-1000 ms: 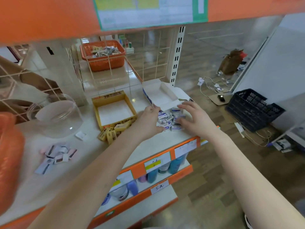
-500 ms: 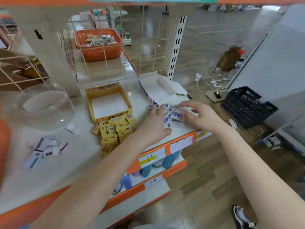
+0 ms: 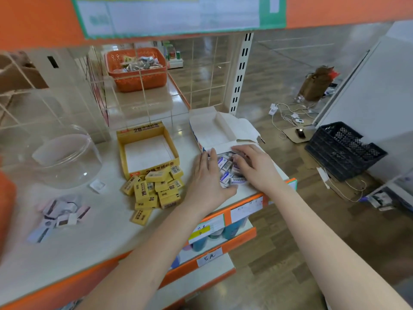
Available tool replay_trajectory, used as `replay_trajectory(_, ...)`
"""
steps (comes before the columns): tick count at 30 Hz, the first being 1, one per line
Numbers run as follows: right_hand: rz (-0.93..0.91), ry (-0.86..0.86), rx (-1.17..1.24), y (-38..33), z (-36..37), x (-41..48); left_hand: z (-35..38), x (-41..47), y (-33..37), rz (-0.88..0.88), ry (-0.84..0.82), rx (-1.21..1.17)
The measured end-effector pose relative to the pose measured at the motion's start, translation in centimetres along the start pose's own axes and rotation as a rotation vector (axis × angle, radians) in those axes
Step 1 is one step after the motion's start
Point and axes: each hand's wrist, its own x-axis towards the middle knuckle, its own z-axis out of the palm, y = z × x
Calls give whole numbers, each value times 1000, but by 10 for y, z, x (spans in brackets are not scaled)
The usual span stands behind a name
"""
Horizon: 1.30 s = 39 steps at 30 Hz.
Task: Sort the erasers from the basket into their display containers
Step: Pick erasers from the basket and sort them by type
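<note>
Since half a second ago both hands have closed in on the blue-and-white erasers (image 3: 228, 171), narrowing the gap between them, and the left hand's fingertips now reach the front lip of the white display box (image 3: 209, 133). The small pile lies on the shelf (image 3: 107, 231) just in front of that open, empty box and near the shelf's front edge. The left hand (image 3: 206, 175) stands on its edge against the pile's left side, fingers straight and together, gripping nothing. The right hand (image 3: 254, 166) lies over the pile's right side with fingers spread and only slightly bent, resting on the erasers rather than clutching them. To the left, a heap of yellow erasers (image 3: 154, 189) spills in front of an empty yellow display box (image 3: 125, 151). Further left are a clear jar (image 3: 67, 157) and a blurred scatter of pink-and-white erasers (image 3: 60, 213). An orange basket (image 3: 136, 79) with mixed pieces sits behind the wire grid. The likely trouble is a loose scoop: two flat hands may let erasers slip out underneath, and those nearest the edge could fall to the floor. Pushing forward could also shove the light box back, or knock strays into the yellow heap.
</note>
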Motion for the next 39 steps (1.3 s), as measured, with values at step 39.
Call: replay_trajectory(39,114,178,161,-5,-4,-8,-32,-29,6,110,-138,42)
